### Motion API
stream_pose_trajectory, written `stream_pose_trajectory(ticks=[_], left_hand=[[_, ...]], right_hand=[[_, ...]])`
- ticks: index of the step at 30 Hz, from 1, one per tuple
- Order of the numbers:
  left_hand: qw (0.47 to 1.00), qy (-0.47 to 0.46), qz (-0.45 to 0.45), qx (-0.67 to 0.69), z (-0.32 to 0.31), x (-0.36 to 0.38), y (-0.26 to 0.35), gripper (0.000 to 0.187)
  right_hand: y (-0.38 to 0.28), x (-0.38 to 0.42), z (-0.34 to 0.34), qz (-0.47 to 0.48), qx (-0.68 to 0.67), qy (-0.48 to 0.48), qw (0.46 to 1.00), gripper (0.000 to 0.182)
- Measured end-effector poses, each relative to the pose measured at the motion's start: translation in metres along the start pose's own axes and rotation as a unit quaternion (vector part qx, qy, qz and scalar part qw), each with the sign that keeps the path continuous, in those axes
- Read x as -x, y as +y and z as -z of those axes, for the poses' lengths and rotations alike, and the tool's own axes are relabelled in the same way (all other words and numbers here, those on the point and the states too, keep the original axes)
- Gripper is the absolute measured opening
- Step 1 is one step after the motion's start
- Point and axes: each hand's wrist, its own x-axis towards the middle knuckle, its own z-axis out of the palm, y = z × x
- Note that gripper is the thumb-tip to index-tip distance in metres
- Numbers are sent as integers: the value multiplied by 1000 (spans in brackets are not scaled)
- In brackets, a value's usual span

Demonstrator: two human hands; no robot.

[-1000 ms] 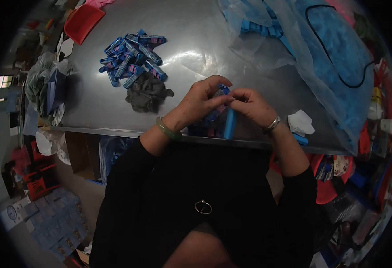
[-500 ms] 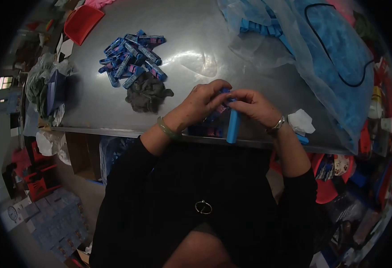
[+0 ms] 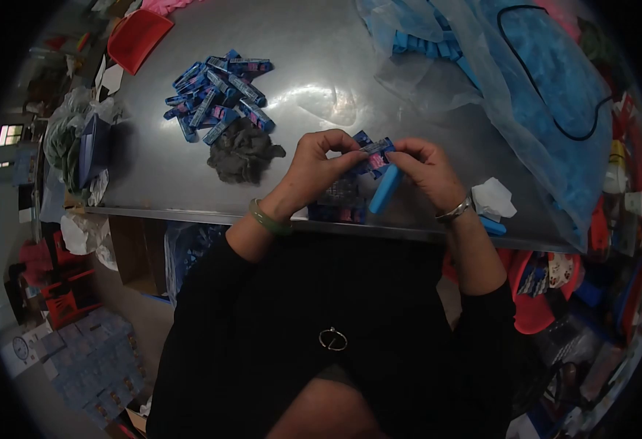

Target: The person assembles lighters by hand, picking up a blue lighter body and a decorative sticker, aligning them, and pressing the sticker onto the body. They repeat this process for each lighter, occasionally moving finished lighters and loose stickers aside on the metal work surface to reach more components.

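Note:
Near the front table edge, my left hand (image 3: 321,164) pinches a printed dark-blue flat carton (image 3: 376,156) with a pink patch. My right hand (image 3: 430,172) has its thumb and fingers closed at the carton's right end. A light-blue bar (image 3: 384,190) slants down just below my right fingertips; whether they grip it too is hard to see. Below my hands, more printed blue packaging (image 3: 335,213) lies at the table edge, partly shaded. Left of my hands are a crumpled dark-grey cloth (image 3: 244,152) and a pile of narrow blue printed boxes (image 3: 215,91).
A large clear plastic bag (image 3: 547,95) of light-blue pieces covers the table's right side. Crumpled white paper (image 3: 494,198) and another light-blue bar (image 3: 492,226) lie right of my hand. A red dustpan-like tray (image 3: 139,40) sits at the far left corner of the metal table (image 3: 306,44).
Both hands have drawn slightly apart, and the printed carton now shows spread between them. The light-blue bar has tilted and risen a little.

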Motion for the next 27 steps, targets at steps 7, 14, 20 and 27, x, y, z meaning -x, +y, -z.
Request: stream_pose_trajectory(ticks=[7,14,20,27], left_hand=[[988,63,-90,-113,2,11,1,10],[994,13,-91,-64,9,36,15,16],[988,-21,-141,-52,1,56,30,19],[987,-30,-145,-68,0,75,40,19]], right_hand=[[-10,12,4,38,26,-3,999,22],[-37,32,29,152,-77,26,985,23],[-52,36,27,208,-154,12,966,24],[-64,51,9,256,-11,11,966,21]])
